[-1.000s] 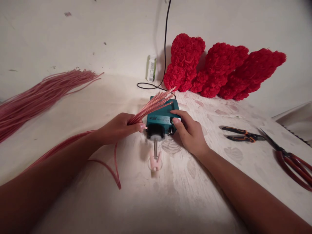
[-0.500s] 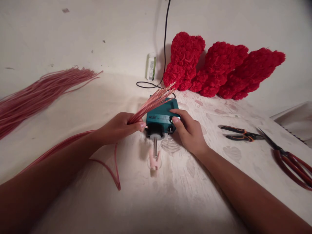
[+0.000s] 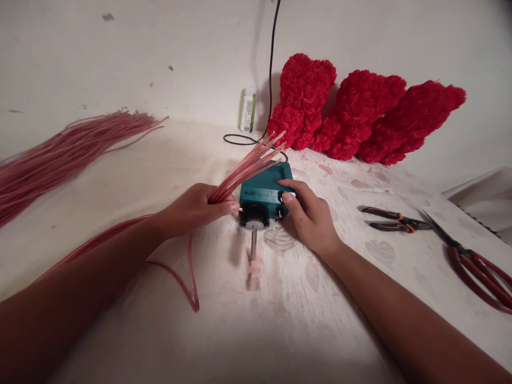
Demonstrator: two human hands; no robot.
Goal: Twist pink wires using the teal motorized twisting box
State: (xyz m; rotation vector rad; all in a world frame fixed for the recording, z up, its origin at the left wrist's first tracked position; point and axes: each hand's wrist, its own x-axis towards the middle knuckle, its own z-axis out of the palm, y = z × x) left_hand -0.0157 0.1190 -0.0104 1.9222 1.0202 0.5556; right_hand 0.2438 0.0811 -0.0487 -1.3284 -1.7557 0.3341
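Left hand (image 3: 192, 210) closed in a firm pinch on a bundle of pink strands (image 3: 250, 169), thumb and fingers gathered at the bundle's lower end; a few bright tips poke out past the fingers, just beside the front corner of a teal box (image 3: 266, 189). The bundle fans up and away over the box. One long strand (image 3: 191, 282) drops from under the left wrist in a loop onto the cloth-covered bench (image 3: 328, 314). Right hand (image 3: 308, 216) lies curved over the box's near corner, fingertips at a small round knob (image 3: 285, 198); cannot tell whether they are pinching it or only resting. Box sits on the bench between the hands. A black collar (image 3: 254, 216) and metal shaft (image 3: 253, 242) stick out toward the person, ending in a pink clip (image 3: 253, 269), too blurred to read, possibly spinning. Handling note: keep the pinch tight and the tips level, steady the box with the right hand, and hold that loose loop clear of the shaft. Pile of pink strands (image 3: 60, 165) lies well off to the left; pliers (image 3: 396, 221) and red-handled scissors (image 3: 478, 280) lie to the right.
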